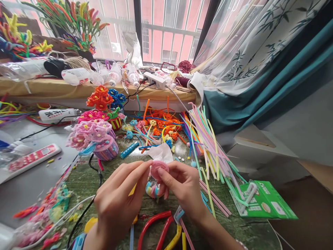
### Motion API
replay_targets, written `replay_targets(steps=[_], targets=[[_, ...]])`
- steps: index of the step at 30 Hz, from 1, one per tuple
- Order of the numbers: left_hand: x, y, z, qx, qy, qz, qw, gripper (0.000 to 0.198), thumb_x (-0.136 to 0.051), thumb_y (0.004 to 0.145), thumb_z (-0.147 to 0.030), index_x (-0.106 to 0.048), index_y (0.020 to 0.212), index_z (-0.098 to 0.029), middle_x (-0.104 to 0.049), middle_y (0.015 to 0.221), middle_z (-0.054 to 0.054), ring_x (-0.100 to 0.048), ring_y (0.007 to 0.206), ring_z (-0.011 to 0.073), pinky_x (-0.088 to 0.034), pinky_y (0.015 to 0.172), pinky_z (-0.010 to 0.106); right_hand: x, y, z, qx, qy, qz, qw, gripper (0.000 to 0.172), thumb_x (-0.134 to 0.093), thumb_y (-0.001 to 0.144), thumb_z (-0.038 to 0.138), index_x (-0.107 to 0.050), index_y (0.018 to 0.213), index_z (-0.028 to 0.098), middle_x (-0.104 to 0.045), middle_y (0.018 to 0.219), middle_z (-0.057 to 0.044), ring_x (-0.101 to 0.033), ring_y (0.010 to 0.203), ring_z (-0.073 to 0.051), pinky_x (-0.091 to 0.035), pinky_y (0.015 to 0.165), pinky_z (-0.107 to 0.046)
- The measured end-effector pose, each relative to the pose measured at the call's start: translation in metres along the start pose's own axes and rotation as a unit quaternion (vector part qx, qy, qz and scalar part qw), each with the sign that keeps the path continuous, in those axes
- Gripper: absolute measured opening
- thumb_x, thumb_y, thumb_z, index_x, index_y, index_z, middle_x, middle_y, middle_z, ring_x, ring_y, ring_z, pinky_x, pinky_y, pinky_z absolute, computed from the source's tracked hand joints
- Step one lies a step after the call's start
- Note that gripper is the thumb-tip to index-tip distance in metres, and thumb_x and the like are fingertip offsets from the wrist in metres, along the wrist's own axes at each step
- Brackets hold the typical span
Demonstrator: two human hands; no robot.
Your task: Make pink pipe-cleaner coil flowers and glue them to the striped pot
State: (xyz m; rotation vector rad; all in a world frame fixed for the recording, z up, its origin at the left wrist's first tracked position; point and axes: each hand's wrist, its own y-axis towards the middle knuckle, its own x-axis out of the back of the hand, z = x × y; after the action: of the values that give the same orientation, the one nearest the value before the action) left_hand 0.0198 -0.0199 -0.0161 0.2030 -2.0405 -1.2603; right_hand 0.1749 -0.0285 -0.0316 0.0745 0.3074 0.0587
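A flat pink spiral coil of fuzzy pipe cleaner [158, 169] is held up in the middle of the view. My right hand [183, 182] pinches it, thumb on its face and fingers behind. From the other side, the fingertips of my left hand [123, 189] are pinched together at the coil's upper left edge. Just below hangs a small pastel striped pipe-cleaner piece [152, 190], partly hidden by my right fingers; whether it is joined to the coil I cannot tell. Red-handled pliers [153, 227] and a yellow-handled tool [174, 238] lie under my hands.
Loose pastel pipe cleaners [208, 146] spread at the right, near a green box [267, 201]. Pipe-cleaner flower pots [105, 147] stand at the left. Behind my hands are white paper [161, 152], a blue lighter [129, 150] and orange pieces [166, 118]. A black cable [100, 173] runs left.
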Motion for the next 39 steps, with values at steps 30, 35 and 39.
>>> replay_targets(steps=[30, 35, 39], targets=[[-0.002, -0.011, 0.007, 0.161, -0.103, 0.052, 0.98, 0.014, -0.075, 0.084, -0.016, -0.075, 0.095, -0.024, -0.08, 0.083, -0.007, -0.073, 0.063, 0.0087, -0.057, 0.067, 0.014, 0.014, 0.015, -0.003, -0.044, -0.017, 0.027, 0.999, 0.028, -0.08, 0.079, 0.043, -0.073, 0.081, 0.015, -0.068, 0.055, 0.002, -0.064, 0.044, -0.012, -0.051, 0.042, -0.02], [-0.002, -0.012, 0.008, 0.135, -0.083, 0.05, 0.986, 0.013, -0.074, 0.085, -0.015, -0.074, 0.095, -0.023, -0.079, 0.083, -0.006, -0.072, 0.062, 0.0087, -0.057, 0.066, 0.015, 0.013, 0.016, -0.003, -0.052, -0.005, 0.032, 0.998, 0.031, -0.081, 0.078, 0.045, -0.074, 0.081, 0.015, -0.068, 0.054, 0.001, -0.064, 0.044, -0.012, -0.051, 0.043, -0.019], [-0.002, -0.012, 0.009, 0.135, -0.08, 0.043, 0.987, 0.013, -0.074, 0.084, -0.017, -0.074, 0.095, -0.023, -0.079, 0.082, -0.007, -0.072, 0.062, 0.008, -0.057, 0.067, 0.014, 0.013, 0.018, -0.002, -0.066, 0.008, 0.054, 0.996, 0.041, -0.081, 0.073, 0.053, -0.075, 0.083, 0.014, -0.068, 0.053, 0.0, -0.064, 0.042, -0.013, -0.05, 0.04, -0.021]])
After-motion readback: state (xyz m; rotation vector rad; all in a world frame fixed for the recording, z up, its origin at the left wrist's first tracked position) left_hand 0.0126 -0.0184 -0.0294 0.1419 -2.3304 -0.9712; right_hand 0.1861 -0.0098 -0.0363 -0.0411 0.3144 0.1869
